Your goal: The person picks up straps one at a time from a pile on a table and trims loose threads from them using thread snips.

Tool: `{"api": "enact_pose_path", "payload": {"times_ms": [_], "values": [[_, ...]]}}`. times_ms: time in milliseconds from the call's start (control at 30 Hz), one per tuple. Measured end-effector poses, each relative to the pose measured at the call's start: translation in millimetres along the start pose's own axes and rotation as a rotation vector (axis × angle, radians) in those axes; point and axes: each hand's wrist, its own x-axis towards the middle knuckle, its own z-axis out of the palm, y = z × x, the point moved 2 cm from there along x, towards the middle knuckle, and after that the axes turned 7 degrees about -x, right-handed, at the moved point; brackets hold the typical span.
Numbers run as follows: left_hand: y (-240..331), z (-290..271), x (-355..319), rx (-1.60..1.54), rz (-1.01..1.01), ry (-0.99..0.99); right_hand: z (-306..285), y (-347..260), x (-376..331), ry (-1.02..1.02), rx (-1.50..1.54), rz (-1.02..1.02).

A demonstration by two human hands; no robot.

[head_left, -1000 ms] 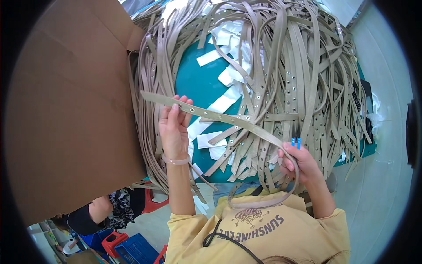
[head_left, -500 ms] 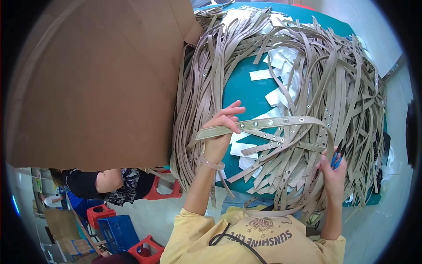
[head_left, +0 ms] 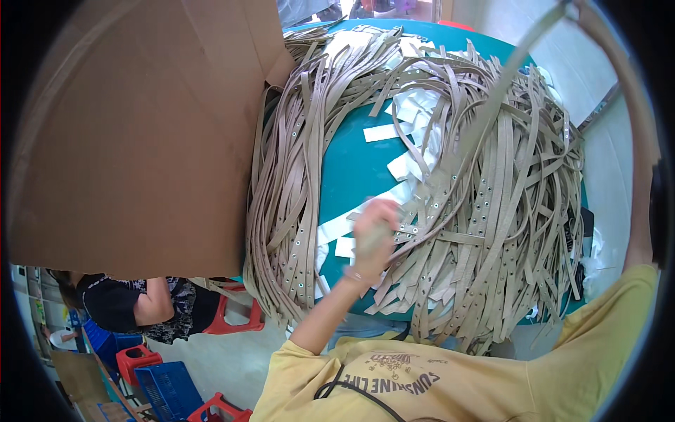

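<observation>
A long beige belt strap (head_left: 508,79) with a blurred outline stretches diagonally in the air over the table. My right arm is raised high along the right side, and my right hand (head_left: 578,8) grips the strap's upper end, partly cut off by the top edge. Lower down, my left hand (head_left: 376,228) is closed around the strap's lower part, smeared by motion, above white paper pieces (head_left: 390,200). Beneath lies a large heap of similar beige straps (head_left: 503,211) with metal eyelets. The blue-handled tool seen earlier in my right hand is not visible.
A teal table (head_left: 351,151) carries another long bundle of straps (head_left: 285,190) on its left. A big cardboard box (head_left: 133,141) blocks the left side. Below it, another person (head_left: 151,302) sits near red stools (head_left: 235,313) and a blue crate (head_left: 169,390).
My right hand has swung up and away to the upper right, drawing the strap out. My left hand has moved slightly right and down and closed. The view has shifted a little.
</observation>
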Motion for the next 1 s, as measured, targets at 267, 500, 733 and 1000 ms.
{"api": "enact_pose_path", "payload": {"times_ms": [267, 500, 733, 1000], "values": [[-9, -33, 40, 0.581, 0.198, -0.301, 106, -47, -154, -0.539, 0.053, 0.311], [-76, -146, 112, 1.141, -0.544, -0.102, -5, -246, -112, -0.462, 1.244, 0.635], [4, -93, 60, 0.462, -0.37, -0.14, 19, -412, -105, -0.894, 1.704, 0.666], [55, -27, -81, -0.209, -0.948, -1.016, 18, -420, -105, -0.901, 2.516, 0.745]]}}
